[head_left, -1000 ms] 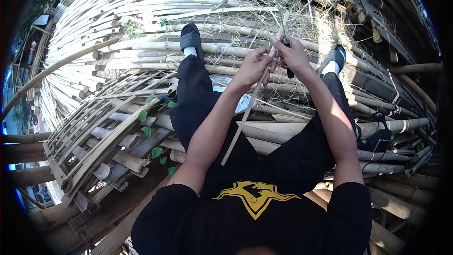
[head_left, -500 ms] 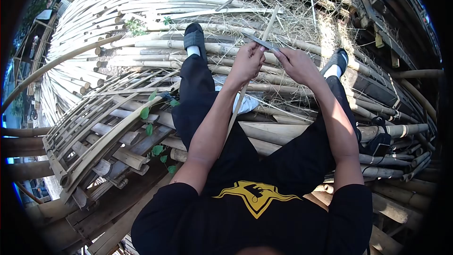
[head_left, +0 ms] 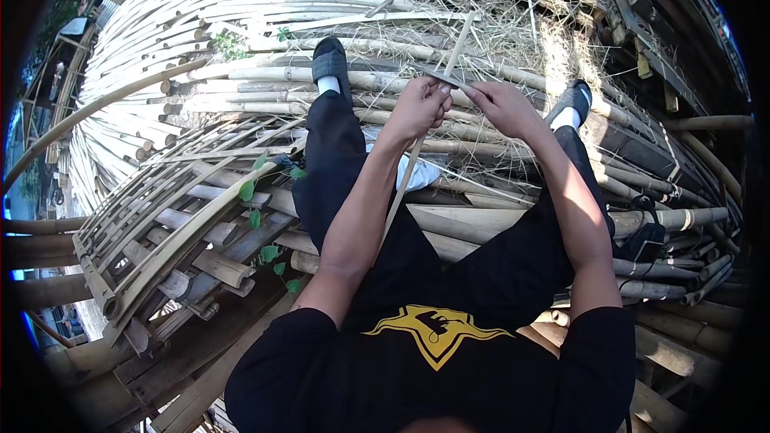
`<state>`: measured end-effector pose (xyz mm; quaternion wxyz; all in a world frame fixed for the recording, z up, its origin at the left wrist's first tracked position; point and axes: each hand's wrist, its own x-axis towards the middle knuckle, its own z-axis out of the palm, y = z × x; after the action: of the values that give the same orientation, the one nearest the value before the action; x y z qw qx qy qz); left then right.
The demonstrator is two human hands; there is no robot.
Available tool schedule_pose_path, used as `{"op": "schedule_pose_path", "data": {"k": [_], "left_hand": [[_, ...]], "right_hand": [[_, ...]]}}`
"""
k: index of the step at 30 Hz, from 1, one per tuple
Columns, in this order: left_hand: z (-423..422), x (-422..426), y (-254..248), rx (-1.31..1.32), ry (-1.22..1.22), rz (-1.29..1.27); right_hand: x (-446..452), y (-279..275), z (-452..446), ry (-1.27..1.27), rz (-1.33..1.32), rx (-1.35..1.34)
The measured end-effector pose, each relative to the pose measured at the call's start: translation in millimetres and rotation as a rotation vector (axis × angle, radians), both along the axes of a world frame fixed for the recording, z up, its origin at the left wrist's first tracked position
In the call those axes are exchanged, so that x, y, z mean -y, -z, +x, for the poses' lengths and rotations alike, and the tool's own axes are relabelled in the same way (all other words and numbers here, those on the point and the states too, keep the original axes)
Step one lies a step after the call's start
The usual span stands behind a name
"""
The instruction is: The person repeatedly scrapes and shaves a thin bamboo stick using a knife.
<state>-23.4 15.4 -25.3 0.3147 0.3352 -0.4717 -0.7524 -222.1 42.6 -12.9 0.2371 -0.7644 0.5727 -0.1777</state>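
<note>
A long, thin bamboo strip (head_left: 409, 167) runs from above my hands down to my lap. My left hand (head_left: 419, 110) is closed around it near its upper part. My right hand (head_left: 504, 109) is closed on the handle end of a knife, whose handle is hidden by the fingers. The grey knife blade (head_left: 443, 78) points left and lies across the strip, just above my left fingers.
Bamboo poles (head_left: 353, 80) cover the ground around my feet. A slatted bamboo frame (head_left: 172, 220) lies at my left, with a green vine beside it. A black pouch (head_left: 644, 242) rests on poles at the right. Dry shavings (head_left: 513, 40) are scattered ahead.
Since a second ago, the knife has swung from pointing up to lying across the strip, and my hands have moved slightly apart. In the last half second they have barely moved.
</note>
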Motion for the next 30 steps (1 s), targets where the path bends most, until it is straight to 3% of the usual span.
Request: {"op": "schedule_pose_path", "data": {"k": [6,8,13,15,16,18,20,21,24,25,26,30], "left_hand": [[0,3,8,-0.046,-0.03,0.012],[-2,10,8,-0.066,-0.028,0.013],[3,4,-3,-0.128,-0.028,0.097],[16,-3,-9,-0.228,0.012,0.149],[25,-10,-8,-0.211,0.01,0.143],[30,-1,-8,-0.215,-0.071,0.13],[25,9,-10,-0.268,-0.078,0.082],[22,8,-8,-0.295,-0.108,0.063],[13,18,-3,-0.266,-0.198,-0.024],[11,20,-4,-0.219,-0.363,-0.079],[11,21,-5,-0.167,-0.532,-0.13],[14,32,-18,-0.24,-0.795,-0.301]], "right_hand": [[8,-5,-3,0.05,0.002,-0.112],[12,0,-5,0.057,-0.165,-0.064],[22,4,-13,0.132,-0.222,-0.203],[48,18,-80,0.565,-0.21,-0.18],[43,-10,-100,0.66,-0.115,-0.186],[42,-28,-102,0.73,-0.332,-0.049],[45,-4,-94,0.601,-0.281,0.352],[37,-5,-69,0.615,-0.105,0.501],[22,-10,-15,0.351,0.07,0.43],[19,-13,-2,0.285,0.086,0.454],[17,-13,6,0.281,0.09,0.457],[12,-17,20,0.308,0.27,0.486]]}}
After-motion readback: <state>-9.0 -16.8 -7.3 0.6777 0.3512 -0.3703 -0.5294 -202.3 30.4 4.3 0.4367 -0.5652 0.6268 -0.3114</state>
